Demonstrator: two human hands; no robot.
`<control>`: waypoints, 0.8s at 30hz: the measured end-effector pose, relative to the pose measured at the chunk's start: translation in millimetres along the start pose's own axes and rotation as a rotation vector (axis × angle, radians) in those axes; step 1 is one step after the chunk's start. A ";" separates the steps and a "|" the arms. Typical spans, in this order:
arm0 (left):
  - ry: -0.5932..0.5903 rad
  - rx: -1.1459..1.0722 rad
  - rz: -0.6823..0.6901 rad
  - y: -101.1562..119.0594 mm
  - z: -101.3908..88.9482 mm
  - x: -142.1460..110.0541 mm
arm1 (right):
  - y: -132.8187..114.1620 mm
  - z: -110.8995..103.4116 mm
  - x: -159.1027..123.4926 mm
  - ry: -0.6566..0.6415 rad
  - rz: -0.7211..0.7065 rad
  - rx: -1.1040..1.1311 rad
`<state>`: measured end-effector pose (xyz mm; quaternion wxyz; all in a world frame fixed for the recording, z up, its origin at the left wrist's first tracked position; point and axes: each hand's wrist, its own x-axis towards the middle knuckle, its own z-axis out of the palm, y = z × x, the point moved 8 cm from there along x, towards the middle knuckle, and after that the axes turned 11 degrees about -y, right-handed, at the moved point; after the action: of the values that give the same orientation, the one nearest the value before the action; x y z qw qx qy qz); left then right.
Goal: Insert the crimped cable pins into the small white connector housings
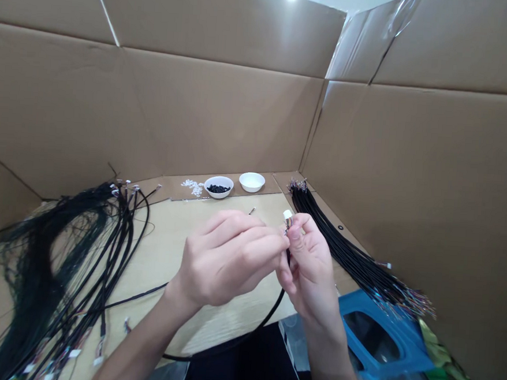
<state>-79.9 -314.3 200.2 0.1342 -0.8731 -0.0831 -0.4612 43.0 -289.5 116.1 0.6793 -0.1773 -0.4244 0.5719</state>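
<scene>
Over the middle of the table, my two hands meet at the end of a black cable (274,312). A white plug connector (287,214) with thin coloured wires sits at that cable end, pointing up. My right hand (312,258) is closed, thumb and fingers pinching the cable just under the connector. My left hand (234,255) is closed too, its fingertips pressed together against the wires at the same spot. Whether those fingertips hold anything besides the wires is hidden. From my hands the cable loops down past the table's front edge and off to the left.
Cables with white connectors (121,221) and a dark tangle of thin strands (36,256) lie left. A bowl of black pieces (218,187), a white bowl (251,182) and loose white pieces (193,186) stand behind. A cable bundle (336,242) and blue plastic stool (411,346) are right; cardboard walls surround everything.
</scene>
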 end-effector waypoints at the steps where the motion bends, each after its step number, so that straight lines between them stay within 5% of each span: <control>1: 0.010 -0.003 0.005 -0.4 0.0 -1.3 | -2.1 -0.6 -0.7 0.011 -0.031 -0.036; 8: -0.042 0.014 0.017 -3.2 11.0 -6.2 | -13.7 -3.0 -9.2 0.048 -0.139 -0.287; 15: 0.002 -0.338 -0.357 -33.5 15.1 -4.2 | -9.1 -8.1 -11.5 0.036 -0.109 -0.382; 21: -0.062 -0.233 -0.202 -25.1 13.5 0.3 | -18.5 -11.1 -12.5 0.110 -0.186 -0.558; 24: -0.075 -0.299 -0.291 -31.4 13.5 -0.3 | -18.3 -11.0 -12.7 0.093 -0.147 -0.586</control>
<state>-77.9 -280.3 197.6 -0.0682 -0.8786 -0.1439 -0.4503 63.2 -303.7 118.4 0.6576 -0.3605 -0.5513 0.3655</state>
